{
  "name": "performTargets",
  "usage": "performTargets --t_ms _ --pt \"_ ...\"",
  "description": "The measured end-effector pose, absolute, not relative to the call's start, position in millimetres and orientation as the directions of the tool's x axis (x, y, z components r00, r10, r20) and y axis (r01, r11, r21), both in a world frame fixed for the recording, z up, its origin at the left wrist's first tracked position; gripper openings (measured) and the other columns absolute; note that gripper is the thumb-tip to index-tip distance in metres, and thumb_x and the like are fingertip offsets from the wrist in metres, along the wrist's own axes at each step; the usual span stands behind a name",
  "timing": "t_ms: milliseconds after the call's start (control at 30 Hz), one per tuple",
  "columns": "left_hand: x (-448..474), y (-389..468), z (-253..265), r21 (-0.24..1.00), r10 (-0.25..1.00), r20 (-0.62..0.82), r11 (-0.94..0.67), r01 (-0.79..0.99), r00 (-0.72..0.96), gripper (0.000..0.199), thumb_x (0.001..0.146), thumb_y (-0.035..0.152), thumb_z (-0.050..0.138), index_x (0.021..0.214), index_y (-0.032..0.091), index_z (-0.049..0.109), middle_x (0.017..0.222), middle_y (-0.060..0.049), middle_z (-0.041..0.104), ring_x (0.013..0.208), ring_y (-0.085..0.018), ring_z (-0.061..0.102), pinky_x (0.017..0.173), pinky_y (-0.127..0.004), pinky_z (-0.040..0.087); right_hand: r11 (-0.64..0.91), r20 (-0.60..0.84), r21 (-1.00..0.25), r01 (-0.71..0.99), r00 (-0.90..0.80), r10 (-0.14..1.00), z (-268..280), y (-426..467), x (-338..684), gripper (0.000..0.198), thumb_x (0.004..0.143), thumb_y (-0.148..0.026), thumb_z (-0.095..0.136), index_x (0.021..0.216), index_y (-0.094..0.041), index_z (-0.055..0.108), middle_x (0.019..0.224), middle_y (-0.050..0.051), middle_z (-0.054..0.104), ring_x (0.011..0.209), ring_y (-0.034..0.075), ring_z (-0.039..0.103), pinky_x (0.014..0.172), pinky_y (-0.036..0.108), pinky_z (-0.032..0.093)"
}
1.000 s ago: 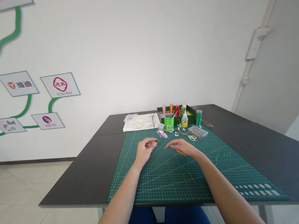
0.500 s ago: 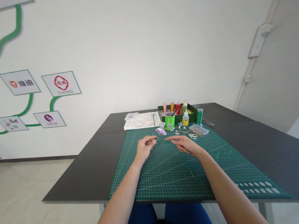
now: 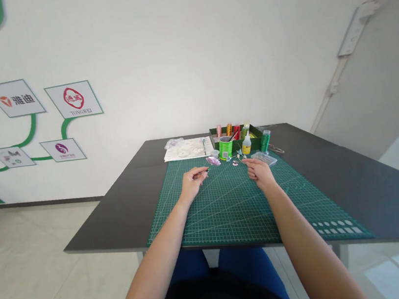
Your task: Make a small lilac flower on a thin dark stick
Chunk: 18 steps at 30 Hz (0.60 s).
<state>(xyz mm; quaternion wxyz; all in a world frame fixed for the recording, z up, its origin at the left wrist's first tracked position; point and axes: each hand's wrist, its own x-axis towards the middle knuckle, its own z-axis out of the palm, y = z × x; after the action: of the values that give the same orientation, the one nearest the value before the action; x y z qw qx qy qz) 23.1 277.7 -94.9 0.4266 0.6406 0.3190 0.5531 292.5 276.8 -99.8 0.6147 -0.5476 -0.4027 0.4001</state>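
Observation:
My left hand (image 3: 192,182) is over the mat with thumb and fingers pinched together. A short dark green stem shows at its fingertips, and a purple flower (image 3: 213,161) stands just beyond them. My right hand (image 3: 261,173) is closed, its thumb and forefinger pressed together beside the small flower pieces (image 3: 235,163). The spot where the white-handled scissors lay is now covered by this hand, so what it holds is hidden. Below both hands is the green cutting mat (image 3: 225,205).
Behind the hands stand a green can (image 3: 226,149), a yellow-labelled glue bottle (image 3: 246,145), a green thread spool (image 3: 265,140) and a green box (image 3: 255,140) with more spools. A clear case (image 3: 265,158) sits right; paper (image 3: 188,150) lies at the back left.
My right hand has moved right, from a pointing pose to closed fingers over where the scissors lay. My left hand keeps its pinch near the purple flower. The view has tilted slightly down.

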Motion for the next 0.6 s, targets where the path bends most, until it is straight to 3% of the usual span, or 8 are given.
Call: performTargets --t_ms 67,167,233,300,433,500,600 --pt "23.8 277.3 -95.2 0.89 0.87 0.452 -0.453 -0.04 0.197 0.027 0.078 0.032 0.076 0.099 0.015 0.081 0.077 -0.004 0.07 0.051 -0.008 0.046 0.051 -0.023 0.037 0.08 0.075 -0.997 0.01 0.465 0.882 -103.3 278.6 297.3 0.044 0.074 -0.03 0.065 0.114 -0.013 0.064 0.049 -0.007 0.045 0.041 0.012 0.038 0.043 0.024 0.029" --pt "24.1 277.5 -96.0 0.868 0.851 0.485 -0.496 0.003 0.202 0.024 0.08 0.03 0.074 0.098 0.016 0.082 0.077 -0.004 0.069 0.052 -0.009 0.047 0.054 -0.024 0.04 0.073 0.24 -0.953 0.294 0.586 0.774 -104.8 278.9 298.1 0.054 0.072 -0.024 0.064 0.125 -0.016 0.064 0.077 0.005 0.069 0.06 0.019 0.057 0.06 0.031 0.045" --pt "24.1 277.8 -96.7 0.849 0.837 0.511 -0.527 0.038 0.198 0.021 0.082 0.028 0.073 0.098 0.017 0.082 0.078 -0.004 0.07 0.055 -0.009 0.049 0.057 -0.024 0.041 0.079 0.39 -0.864 0.497 0.563 0.729 -104.3 278.7 292.8 0.054 0.072 -0.022 0.063 0.125 -0.015 0.066 0.099 0.011 0.074 0.069 0.021 0.061 0.074 0.037 0.05" --pt "24.1 277.9 -97.6 0.831 0.825 0.531 -0.552 0.071 0.195 0.02 0.083 0.026 0.073 0.098 0.018 0.082 0.079 -0.004 0.07 0.057 -0.01 0.05 0.06 -0.025 0.043 0.15 0.459 -0.821 0.551 0.481 0.747 -103.6 278.6 283.1 0.05 0.073 -0.023 0.061 0.121 -0.013 0.069 0.11 0.015 0.075 0.066 0.019 0.061 0.077 0.04 0.052" --pt "24.7 277.8 -99.7 0.813 0.815 0.539 -0.569 0.122 0.211 0.019 0.084 0.023 0.072 0.099 0.019 0.082 0.081 -0.004 0.071 0.061 -0.011 0.053 0.064 -0.026 0.045 0.306 0.381 -0.9 0.311 0.22 0.898 -102.4 274.8 259.0 0.04 0.075 -0.03 0.061 0.11 -0.014 0.073 0.11 0.014 0.076 0.052 0.013 0.057 0.054 0.03 0.051" --pt "24.9 277.6 -100.8 0.809 0.815 0.538 -0.571 0.137 0.215 0.019 0.084 0.021 0.072 0.1 0.019 0.082 0.082 -0.005 0.071 0.062 -0.012 0.054 0.065 -0.026 0.045 0.276 0.285 -0.949 0.154 0.042 0.957 -100.7 269.3 248.1 0.045 0.076 -0.035 0.066 0.115 -0.014 0.072 0.112 0.016 0.076 0.05 0.011 0.056 0.04 0.022 0.039" --pt "24.9 277.4 -101.9 0.808 0.816 0.536 -0.57 0.149 0.216 0.02 0.084 0.02 0.071 0.101 0.018 0.082 0.082 -0.005 0.071 0.063 -0.012 0.055 0.065 -0.025 0.046 0.169 0.166 -0.986 -0.005 -0.22 0.961 -96.6 258.3 236.0 0.053 0.078 -0.039 0.072 0.125 -0.016 0.068 0.122 0.018 0.073 0.053 0.011 0.06 0.033 0.018 0.025"
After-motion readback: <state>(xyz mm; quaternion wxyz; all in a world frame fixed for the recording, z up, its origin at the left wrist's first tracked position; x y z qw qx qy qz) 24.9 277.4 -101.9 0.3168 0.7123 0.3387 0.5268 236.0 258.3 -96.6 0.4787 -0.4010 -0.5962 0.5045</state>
